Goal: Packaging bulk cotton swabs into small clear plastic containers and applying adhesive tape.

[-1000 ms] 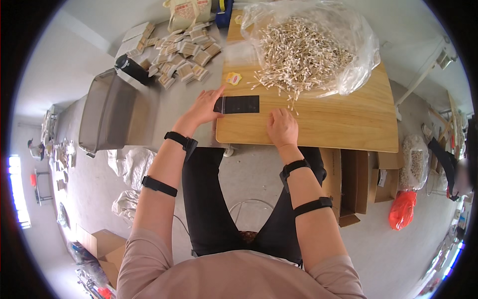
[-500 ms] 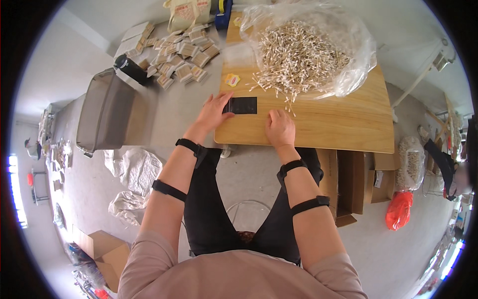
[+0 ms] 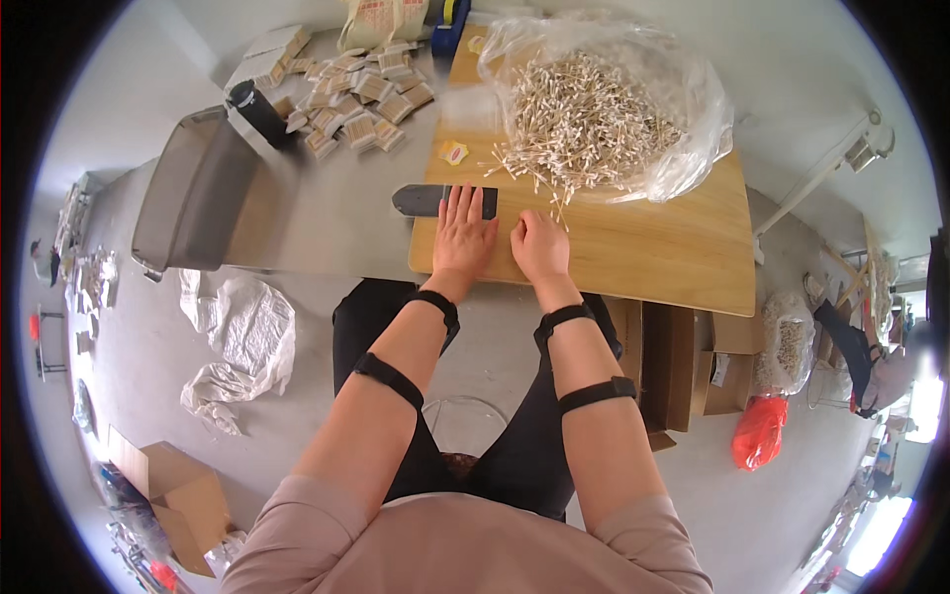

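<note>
Your left hand (image 3: 463,236) lies flat, fingers spread, pressing on the near end of a dark flat pouch (image 3: 427,200) that sits across the left edge of the wooden counter (image 3: 633,247), its far end jutting out over the grey surface beside it. That grip is fully open, a palm-down press with nothing closed in the fingers. Your right hand (image 3: 539,246) rests just beside it on the bare wood, fingers loosely curled; I cannot tell whether it has a stick or two pinched beneath them. The big heap of small white sticks (image 3: 584,124) sits in its opened clear plastic bag (image 3: 693,148), with a loose scatter spilling toward your right hand, so by the look of it most of the pile is yet to be dealt with. Beyond the counter's left edge, a spread of small tan packets (image 3: 361,89) lies by a dark cylinder (image 3: 259,111), which suggests a fair number are already done.
</note>
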Demonstrator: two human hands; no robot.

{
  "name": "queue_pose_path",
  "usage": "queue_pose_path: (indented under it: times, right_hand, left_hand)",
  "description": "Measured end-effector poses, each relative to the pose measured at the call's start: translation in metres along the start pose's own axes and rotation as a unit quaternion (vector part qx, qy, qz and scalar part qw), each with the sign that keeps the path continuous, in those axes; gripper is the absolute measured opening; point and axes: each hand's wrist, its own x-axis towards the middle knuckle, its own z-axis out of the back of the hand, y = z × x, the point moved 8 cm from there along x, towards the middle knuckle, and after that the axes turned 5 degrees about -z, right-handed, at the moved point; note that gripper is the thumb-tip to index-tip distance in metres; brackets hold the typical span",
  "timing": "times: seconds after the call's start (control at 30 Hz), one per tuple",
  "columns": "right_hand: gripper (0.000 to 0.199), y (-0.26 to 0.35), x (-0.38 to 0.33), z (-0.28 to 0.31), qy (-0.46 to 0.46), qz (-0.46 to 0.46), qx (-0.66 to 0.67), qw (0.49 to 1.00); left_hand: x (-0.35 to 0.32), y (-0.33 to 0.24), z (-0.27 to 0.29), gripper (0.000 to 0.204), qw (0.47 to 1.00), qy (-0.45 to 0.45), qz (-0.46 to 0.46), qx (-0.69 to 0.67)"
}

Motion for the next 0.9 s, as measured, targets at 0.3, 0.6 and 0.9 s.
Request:
queue_pose_path:
  times: [0.3,0.6,0.9]
  right_hand:
    - [0.009,0.001,0.002,-0.008,0.034,0.010,-0.063,0.997]
    - [0.012,-0.013,-0.004,0.029,-0.145,-0.019,-0.052,0.988]
    - [0.022,-0.048,0.013,0.022,-0.075,-0.173,-0.125,0.974]
  left_hand:
    - [0.003,-0.003,-0.003,0.061,0.998,0.048,0.025,0.033]
    - [-0.001,0.001,-0.005,0.058,0.997,0.060,0.038,0.022]
    - [0.001,-0.001,-0.003,0.057,0.998,0.050,0.038,0.018]
